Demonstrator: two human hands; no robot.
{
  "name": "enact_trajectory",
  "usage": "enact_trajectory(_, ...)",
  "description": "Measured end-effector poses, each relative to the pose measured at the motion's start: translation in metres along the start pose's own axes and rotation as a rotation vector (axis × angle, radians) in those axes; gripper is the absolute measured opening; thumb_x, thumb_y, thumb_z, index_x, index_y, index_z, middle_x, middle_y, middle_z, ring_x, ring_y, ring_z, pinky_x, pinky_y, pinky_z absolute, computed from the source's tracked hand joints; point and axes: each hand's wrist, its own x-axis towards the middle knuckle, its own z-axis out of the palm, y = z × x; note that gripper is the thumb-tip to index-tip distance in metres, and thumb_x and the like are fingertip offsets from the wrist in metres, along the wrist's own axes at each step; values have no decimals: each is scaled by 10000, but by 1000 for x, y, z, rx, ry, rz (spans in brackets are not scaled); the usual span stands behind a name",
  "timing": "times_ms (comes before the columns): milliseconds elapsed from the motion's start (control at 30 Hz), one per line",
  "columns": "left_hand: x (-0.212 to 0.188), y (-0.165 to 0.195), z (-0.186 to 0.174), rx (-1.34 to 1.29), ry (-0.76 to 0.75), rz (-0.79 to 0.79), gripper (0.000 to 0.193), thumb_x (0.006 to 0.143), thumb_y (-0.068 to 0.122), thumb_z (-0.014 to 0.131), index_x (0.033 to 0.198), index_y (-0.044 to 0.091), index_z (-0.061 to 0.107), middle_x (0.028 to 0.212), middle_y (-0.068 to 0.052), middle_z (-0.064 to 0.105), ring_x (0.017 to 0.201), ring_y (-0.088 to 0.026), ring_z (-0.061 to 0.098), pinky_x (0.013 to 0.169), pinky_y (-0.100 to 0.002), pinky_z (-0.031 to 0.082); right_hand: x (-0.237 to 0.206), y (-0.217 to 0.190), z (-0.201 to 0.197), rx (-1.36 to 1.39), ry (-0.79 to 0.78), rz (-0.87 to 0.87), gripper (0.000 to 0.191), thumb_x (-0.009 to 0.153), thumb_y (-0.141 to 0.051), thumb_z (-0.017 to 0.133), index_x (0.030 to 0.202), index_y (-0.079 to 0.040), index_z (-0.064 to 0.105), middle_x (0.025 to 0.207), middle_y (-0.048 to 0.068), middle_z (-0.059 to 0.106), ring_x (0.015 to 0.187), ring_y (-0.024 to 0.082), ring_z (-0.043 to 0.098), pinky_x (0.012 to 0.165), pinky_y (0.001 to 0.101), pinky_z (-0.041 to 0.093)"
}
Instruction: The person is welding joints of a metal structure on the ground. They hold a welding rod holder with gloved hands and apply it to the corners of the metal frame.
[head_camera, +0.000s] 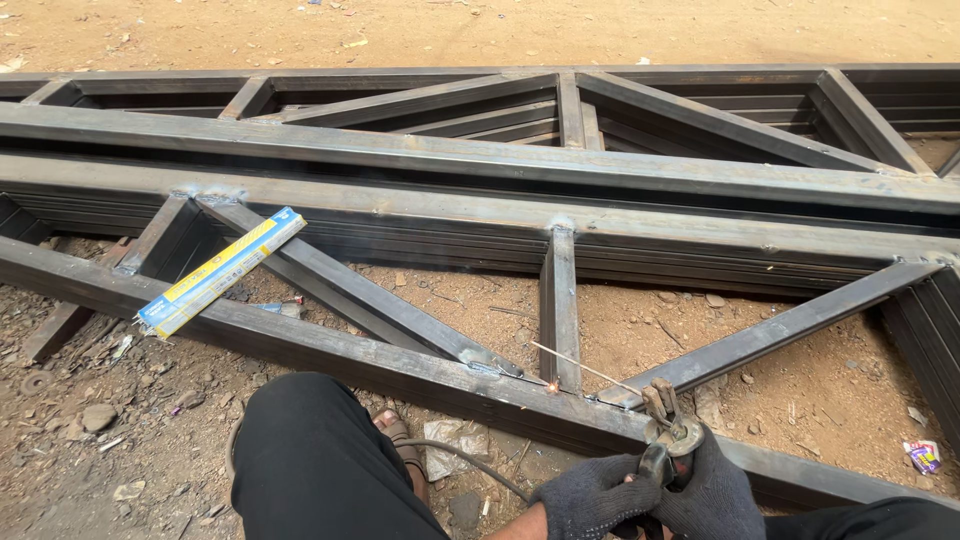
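A single view comes from a camera worn on the person's head, looking steeply down and forward over a bent knee at the bottom edge. It faces across a steel truss frame lying flat on sandy ground, which fills the width of the picture. The nearest part, at the bottom right, is close; the far rail and bare ground sit at the top. No second view shares the scene.

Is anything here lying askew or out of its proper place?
Yes. The blue and yellow electrode box lies slanted across the steel truss, one end overhanging the dirt. Both gloved hands grip the electrode holder.
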Motion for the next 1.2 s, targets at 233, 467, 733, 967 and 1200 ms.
enact_trajectory(233,-22,33,11,224,133,-76,673,932,620,574,1430,166,593,1296,-152,665,1207,-306,628,1048,-418,467,36,51,22,203,179,-326,1263,538,-323,948,1515,12,221,1210,199,630,1139,274,675,993,438,551)
enact_trajectory(467,-35,15,18,80,175,-41,692,938,593,607,1407,84,609,1357,-217,621,1300,-330,595,1100,-396,433,3,23,8,102,113,-253,1156,567,-334,979,1485,-24,347,1252,189,640,1176,259,683,1013,418,550)
enact_trajectory(733,-27,16,14,193,186,-65,729,919,672,530,1423,151,604,1267,-176,688,1189,-321,670,1010,-384,499,-39,-71,-19,-38,10,-48,1170,552,-439,996,1487,-119,369,1125,130,762,1051,237,781,995,385,598)
enact_trajectory(967,-27,21,14,220,157,-63,630,931,628,589,1332,150,681,1081,-115,744,1018,-262,715,888,-380,554,-31,-77,-9,-124,-15,-89,1190,519,-535,1002,1453,-121,392,1119,128,750,997,262,783,918,395,624)
enact_trajectory(1200,-34,27,18,102,240,-39,553,927,545,648,1274,122,720,1041,-112,763,960,-218,729,839,-356,570,-31,-79,-8,-167,-105,17,1057,574,-583,951,1369,-109,440,961,106,803,882,260,784,829,376,676)
